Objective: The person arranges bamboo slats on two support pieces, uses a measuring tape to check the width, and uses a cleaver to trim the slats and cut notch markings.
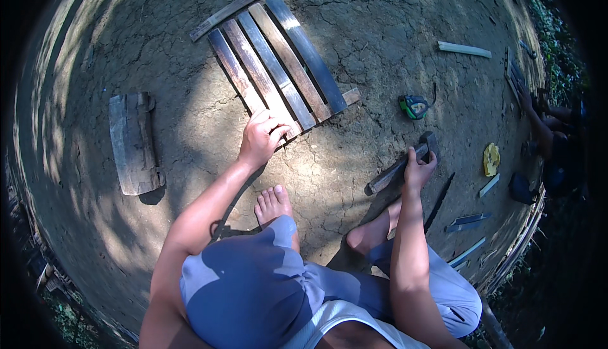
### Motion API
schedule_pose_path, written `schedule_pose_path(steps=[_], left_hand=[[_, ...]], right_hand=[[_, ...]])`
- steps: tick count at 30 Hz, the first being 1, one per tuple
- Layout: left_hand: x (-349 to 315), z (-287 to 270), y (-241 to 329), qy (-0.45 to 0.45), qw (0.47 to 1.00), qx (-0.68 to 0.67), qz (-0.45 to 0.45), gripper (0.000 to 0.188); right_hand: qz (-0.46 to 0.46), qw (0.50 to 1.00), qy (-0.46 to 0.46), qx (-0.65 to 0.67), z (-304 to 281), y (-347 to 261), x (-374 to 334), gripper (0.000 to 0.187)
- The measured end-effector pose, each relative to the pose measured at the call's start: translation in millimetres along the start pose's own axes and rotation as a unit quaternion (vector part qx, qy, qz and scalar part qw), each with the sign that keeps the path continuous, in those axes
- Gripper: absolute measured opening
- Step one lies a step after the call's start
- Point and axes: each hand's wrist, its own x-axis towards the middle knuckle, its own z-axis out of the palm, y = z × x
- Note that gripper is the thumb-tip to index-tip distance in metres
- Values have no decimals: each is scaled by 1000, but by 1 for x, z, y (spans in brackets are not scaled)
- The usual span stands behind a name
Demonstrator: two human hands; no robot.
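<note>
Several flat wooden slats (272, 61), some dark and some pale, lie side by side with gaps between them on the ground ahead. A crosspiece (351, 96) passes under their near ends. My left hand (258, 137) rests at the near left end of the slats, its fingers pinched together; whatever lies between them is too small to make out. My right hand (419, 170) is closed round a hammer (389, 175) near its dark head. The hammer's wooden handle slants down toward the left, low over the ground. My left hand covers part of the crosspiece.
A loose wooden strip (237, 8) lies along the slats' far ends. Left is a split log block (134, 143). To the right are a green tape measure (414, 106), a saw blade (440, 203), yellow crumpled wrapping (491, 159) and pale strips (464, 49). Another person's arm (537, 121) reaches in far right.
</note>
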Motion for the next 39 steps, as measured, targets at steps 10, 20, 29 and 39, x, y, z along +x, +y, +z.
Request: schedule_pose_path(steps=[10, 20, 29, 39], left_hand=[[0, 6, 6, 28, 998, 37, 40, 6], [-8, 10, -5, 63, 997, 23, 43, 6], [-11, 16, -7, 79, 994, 43, 56, 8], [-18, 17, -17, 91, 994, 36, 50, 13]], right_hand=[[234, 931, -120, 253, -7, 11, 31, 48], [58, 902, -123, 409, -40, -134, -42, 23], [-416, 847, -319, 86, -34, -172, -124, 43], [-459, 773, -419, -125, 0, -142, -177, 53]])
